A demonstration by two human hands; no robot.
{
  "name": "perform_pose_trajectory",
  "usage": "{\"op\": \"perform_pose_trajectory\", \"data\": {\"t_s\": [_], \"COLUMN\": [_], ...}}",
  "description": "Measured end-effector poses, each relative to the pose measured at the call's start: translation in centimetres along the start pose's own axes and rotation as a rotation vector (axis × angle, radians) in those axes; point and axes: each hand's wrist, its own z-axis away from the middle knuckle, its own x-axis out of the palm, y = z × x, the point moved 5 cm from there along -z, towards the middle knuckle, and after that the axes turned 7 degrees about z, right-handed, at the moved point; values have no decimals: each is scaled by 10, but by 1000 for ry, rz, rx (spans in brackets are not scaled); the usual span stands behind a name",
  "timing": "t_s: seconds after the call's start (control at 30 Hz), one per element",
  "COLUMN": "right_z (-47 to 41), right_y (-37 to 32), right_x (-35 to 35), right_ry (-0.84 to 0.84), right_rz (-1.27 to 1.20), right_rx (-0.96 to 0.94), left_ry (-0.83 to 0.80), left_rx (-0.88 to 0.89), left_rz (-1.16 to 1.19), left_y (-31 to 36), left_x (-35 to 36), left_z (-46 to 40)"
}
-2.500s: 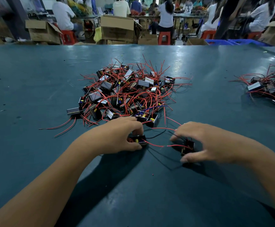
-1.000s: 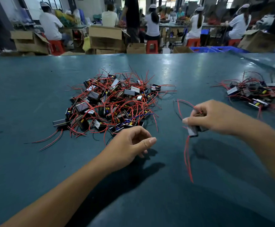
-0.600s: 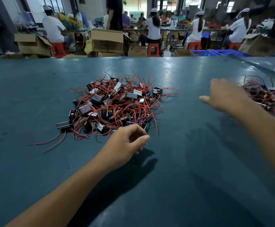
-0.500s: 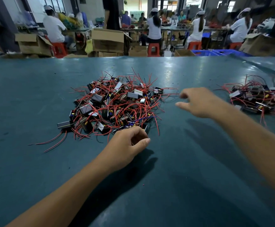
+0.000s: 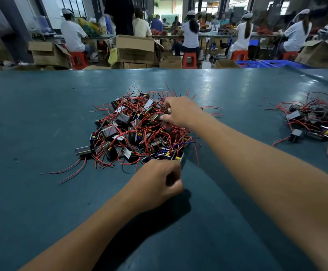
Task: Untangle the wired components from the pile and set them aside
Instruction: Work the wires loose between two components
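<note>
The surface (image 5: 42, 118) looks smooth, teal, faintly glossy at the upper right of the frame. The pile (image 5: 137, 132) shows glossy black plastic blocks and red-sheathed wires.

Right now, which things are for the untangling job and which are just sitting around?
For the job:
- big pile of red-wired components
- set-aside pile
- left hand
- right hand

Just sitting around:
- cardboard boxes
- red stools
- blue crate
</note>
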Motion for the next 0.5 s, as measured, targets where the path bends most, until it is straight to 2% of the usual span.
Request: {"op": "perform_pose_trajectory", "data": {"t_s": [0.1, 0.23, 0.43, 0.5], "right_z": [-5, 6, 53, 75], "right_y": [-10, -10, 13, 23], "right_x": [5, -11, -75, -87], "right_ry": [-51, 98, 378, 410], "right_rz": [188, 183, -519, -859], "right_rx": [-70, -77, -34, -35], "left_ry": [-12, 17, 119, 158], "left_rx": [15, 26, -81, -114], "left_rz": [-13, -3, 169, 272], "left_y": [0, -2, -12, -15], "left_x": [0, -2, -9, -11], "left_z": [0, 1, 1, 0]}}
